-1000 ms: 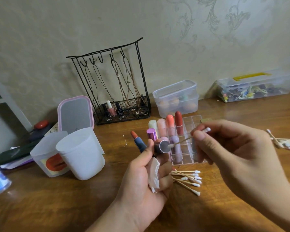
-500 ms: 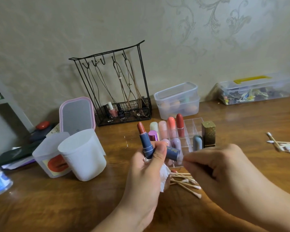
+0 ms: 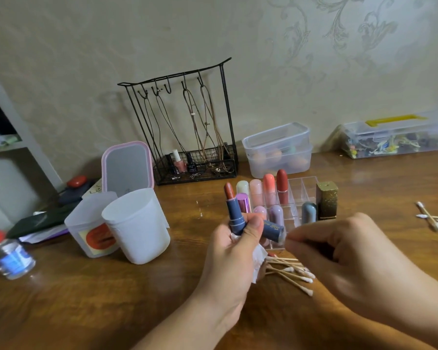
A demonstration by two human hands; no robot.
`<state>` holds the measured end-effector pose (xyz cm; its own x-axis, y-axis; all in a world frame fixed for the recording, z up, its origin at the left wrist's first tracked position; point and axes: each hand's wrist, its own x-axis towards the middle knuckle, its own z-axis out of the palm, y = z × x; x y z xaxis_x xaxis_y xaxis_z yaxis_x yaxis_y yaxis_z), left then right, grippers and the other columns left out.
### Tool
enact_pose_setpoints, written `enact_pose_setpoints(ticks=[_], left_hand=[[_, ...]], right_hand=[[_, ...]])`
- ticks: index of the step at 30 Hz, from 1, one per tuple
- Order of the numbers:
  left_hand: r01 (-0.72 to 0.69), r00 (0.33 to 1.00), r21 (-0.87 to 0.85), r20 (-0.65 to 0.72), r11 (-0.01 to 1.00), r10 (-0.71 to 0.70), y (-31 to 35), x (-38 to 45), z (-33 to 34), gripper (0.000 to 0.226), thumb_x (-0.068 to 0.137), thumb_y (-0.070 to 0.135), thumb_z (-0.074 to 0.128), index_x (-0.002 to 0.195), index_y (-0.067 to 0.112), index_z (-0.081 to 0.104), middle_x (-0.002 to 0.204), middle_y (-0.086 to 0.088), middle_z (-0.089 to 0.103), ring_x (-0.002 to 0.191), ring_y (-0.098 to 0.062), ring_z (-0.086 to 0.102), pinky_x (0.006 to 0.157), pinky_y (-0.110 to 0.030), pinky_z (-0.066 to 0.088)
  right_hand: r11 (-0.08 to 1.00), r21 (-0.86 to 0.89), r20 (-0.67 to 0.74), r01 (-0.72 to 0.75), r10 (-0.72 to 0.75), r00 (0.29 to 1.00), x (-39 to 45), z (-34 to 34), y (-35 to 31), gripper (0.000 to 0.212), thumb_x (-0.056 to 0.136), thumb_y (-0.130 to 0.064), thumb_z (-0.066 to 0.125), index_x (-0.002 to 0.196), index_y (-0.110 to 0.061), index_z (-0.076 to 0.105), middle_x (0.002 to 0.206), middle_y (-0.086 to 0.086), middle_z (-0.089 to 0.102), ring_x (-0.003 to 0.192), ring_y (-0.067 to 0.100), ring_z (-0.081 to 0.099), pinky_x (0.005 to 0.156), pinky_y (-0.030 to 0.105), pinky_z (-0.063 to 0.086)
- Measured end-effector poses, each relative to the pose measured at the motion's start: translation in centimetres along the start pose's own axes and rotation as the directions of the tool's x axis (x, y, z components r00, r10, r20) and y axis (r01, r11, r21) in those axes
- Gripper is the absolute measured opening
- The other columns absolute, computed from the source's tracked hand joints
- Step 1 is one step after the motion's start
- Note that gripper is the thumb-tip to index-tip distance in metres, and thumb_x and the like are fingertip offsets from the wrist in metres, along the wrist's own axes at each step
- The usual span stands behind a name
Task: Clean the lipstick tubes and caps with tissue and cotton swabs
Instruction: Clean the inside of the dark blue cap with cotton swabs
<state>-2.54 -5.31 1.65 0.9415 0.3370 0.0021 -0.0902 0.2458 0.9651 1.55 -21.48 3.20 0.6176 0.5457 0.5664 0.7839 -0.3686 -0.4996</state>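
My left hand (image 3: 232, 251) grips a blue lipstick tube (image 3: 234, 213) upright, its red-brown stick exposed. The same hand holds the tube's blue cap (image 3: 273, 229) sideways and a crumpled white tissue (image 3: 258, 258) in the palm. My right hand (image 3: 352, 256) has its fingertips pinched together at the cap's open end; the cotton swab between them is hidden by the fingers. Clean cotton swabs (image 3: 292, 272) lie on the table under both hands. Behind them stands a clear organizer (image 3: 302, 188) with several capped lipsticks (image 3: 268, 190).
A gold lipstick (image 3: 327, 200) stands beside the organizer. Used swabs (image 3: 431, 219) lie at the right edge. Two white cups (image 3: 137, 226), a pink mirror (image 3: 128, 168), a black wire rack (image 3: 187, 122), plastic boxes (image 3: 278, 147) and a small bottle (image 3: 8, 256) ring the wooden table (image 3: 86, 311).
The swab that stuck out of the cap has gone out of sight as my right hand closed in on the cap's mouth. My left hand turned the tube upright.
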Motion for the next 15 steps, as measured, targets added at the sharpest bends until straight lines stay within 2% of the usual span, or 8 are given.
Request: enact_pose_setpoints(ticks=[3,6,9,12,13,15], left_hand=[[0.009,1.0,0.004,0.029,1.0,-0.009,0.36,-0.12,0.14,0.039,0.07,0.041,0.068,0.103,0.02,0.062,0.084,-0.002,0.073,0.08,-0.017,0.069,0.074,-0.037,0.052],[0.012,1.0,0.014,0.015,1.0,-0.012,0.34,-0.03,0.07,0.038,0.071,0.039,0.068,0.104,0.02,0.063,0.091,-0.004,0.074,0.09,-0.019,0.07,0.086,-0.04,0.055],[0.033,0.998,0.017,0.048,0.999,-0.034,0.57,-0.19,0.02,0.039,0.075,0.039,0.067,0.108,0.02,0.062,0.091,-0.007,0.071,0.081,-0.019,0.067,0.07,-0.033,0.053],[0.063,0.997,-0.013,0.038,0.998,-0.062,0.63,-0.23,0.19,0.036,0.076,0.036,0.066,0.108,0.02,0.062,0.095,-0.003,0.074,0.09,-0.016,0.071,0.082,-0.034,0.054],[0.069,0.997,-0.019,0.036,0.997,-0.068,0.67,-0.24,0.2,0.037,0.077,0.035,0.065,0.109,0.019,0.061,0.096,-0.003,0.075,0.091,-0.015,0.071,0.081,-0.032,0.054],[0.087,0.994,-0.06,0.07,0.994,-0.083,0.79,-0.27,0.21,0.038,0.08,0.032,0.064,0.114,0.015,0.06,0.098,-0.008,0.074,0.089,-0.021,0.071,0.075,-0.034,0.053]], right_hand=[[0.999,-0.017,-0.059,-0.028,0.027,0.998,0.04,-0.33,0.02,0.023,0.086,-0.015,0.069,0.065,-0.009,0.067,0.053,0.004,0.052,0.044,0.007,0.034,0.044,0.02,0.036],[0.999,0.022,0.023,-0.026,0.026,0.999,0.15,-0.29,-0.08,0.03,0.092,-0.023,0.064,0.064,-0.01,0.065,0.055,0.005,0.049,0.047,0.003,0.029,0.044,0.018,0.033],[1.0,0.01,-0.064,-0.029,0.029,0.998,0.14,-0.4,0.13,0.029,0.091,-0.023,0.064,0.065,-0.01,0.068,0.055,0.003,0.055,0.045,0.011,0.039,0.045,0.021,0.039],[0.999,0.02,0.038,-0.026,0.025,0.999,0.08,-0.32,-0.09,0.026,0.089,-0.02,0.066,0.065,-0.011,0.067,0.053,0.002,0.054,0.046,0.015,0.042,0.047,0.024,0.04],[0.999,0.031,0.023,-0.015,0.014,1.0,0.05,-0.35,-0.06,0.025,0.089,-0.02,0.068,0.066,-0.012,0.068,0.053,0.002,0.055,0.045,0.014,0.041,0.047,0.025,0.041],[1.0,0.01,-0.098,-0.005,0.006,0.995,0.01,-0.38,0.23,0.02,0.087,-0.017,0.072,0.067,-0.014,0.07,0.052,0.002,0.057,0.045,0.014,0.045,0.045,0.022,0.039]])
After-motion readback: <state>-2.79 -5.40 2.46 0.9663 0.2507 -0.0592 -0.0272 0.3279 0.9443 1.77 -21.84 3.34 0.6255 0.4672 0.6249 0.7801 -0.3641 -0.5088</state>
